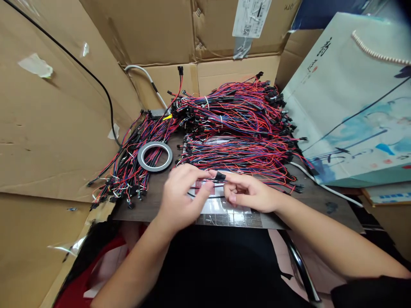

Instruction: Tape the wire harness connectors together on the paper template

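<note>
Close to the table's front edge, my left hand (184, 194) is closed, with thumb and index finger pinched around a thin dark cable. My right hand (250, 194) faces it, its lower fingers curled over the cable's other side. A small piece of black tape (220, 176) sits at the tip of my right index finger, near the left fingertips. Dark strands of the cable (216, 197) run between both hands; my fingers hide most of the grip. Under them lies a clear-covered white sheet (221, 207) with a reddish printed patch.
Behind my hands are large bundles of red, blue and black wire harnesses (237, 111). More loose harnesses (128, 171) lie left, with a grey tape roll (155, 168) on them. Cardboard walls (58, 111) enclose the table (128, 214). A pale paper bag (353, 98) stands right.
</note>
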Motion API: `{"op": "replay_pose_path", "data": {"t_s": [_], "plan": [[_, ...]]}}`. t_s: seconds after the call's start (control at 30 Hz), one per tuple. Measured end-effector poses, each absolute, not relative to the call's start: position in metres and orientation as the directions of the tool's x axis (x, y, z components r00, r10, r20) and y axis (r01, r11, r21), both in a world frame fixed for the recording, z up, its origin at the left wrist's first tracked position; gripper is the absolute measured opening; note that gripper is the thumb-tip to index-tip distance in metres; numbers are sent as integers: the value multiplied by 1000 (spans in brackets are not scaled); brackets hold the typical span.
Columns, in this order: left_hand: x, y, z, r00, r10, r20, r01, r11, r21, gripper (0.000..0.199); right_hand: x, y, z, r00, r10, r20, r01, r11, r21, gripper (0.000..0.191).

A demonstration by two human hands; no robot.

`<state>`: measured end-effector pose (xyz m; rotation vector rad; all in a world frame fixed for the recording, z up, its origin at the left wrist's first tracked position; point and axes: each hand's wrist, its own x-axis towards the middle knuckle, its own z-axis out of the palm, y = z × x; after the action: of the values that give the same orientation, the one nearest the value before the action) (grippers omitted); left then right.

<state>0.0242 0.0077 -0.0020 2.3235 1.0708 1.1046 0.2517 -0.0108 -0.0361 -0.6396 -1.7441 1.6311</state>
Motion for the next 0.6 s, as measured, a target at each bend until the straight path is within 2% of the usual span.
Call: {"op": "replay_pose_path", "data": {"t_s": [0.1,0.2,0.3,0.4,0.5,0.6], "plan": [[44,4,-6,426,834,351,313,-499,808,15,252,-12,-37,-621,770,146,-11,178,-984,64],[52,8,-11,405,886,229,243,-345,906,22,252,-13,-36,-546,821,167,146,289,-946,60],[52,10,-13,425,879,214,182,-315,931,22,255,-12,-34,-479,846,235,324,419,-848,51],[50,9,-13,447,873,194,166,-294,941,20,260,-10,-32,-389,879,277,453,444,-773,50],[52,7,-15,397,895,202,228,-310,923,22,263,-8,-30,-333,896,295,466,428,-774,55],[58,7,-19,364,903,227,285,-340,896,24,263,-9,-30,-361,883,301,424,443,-790,55]]}}
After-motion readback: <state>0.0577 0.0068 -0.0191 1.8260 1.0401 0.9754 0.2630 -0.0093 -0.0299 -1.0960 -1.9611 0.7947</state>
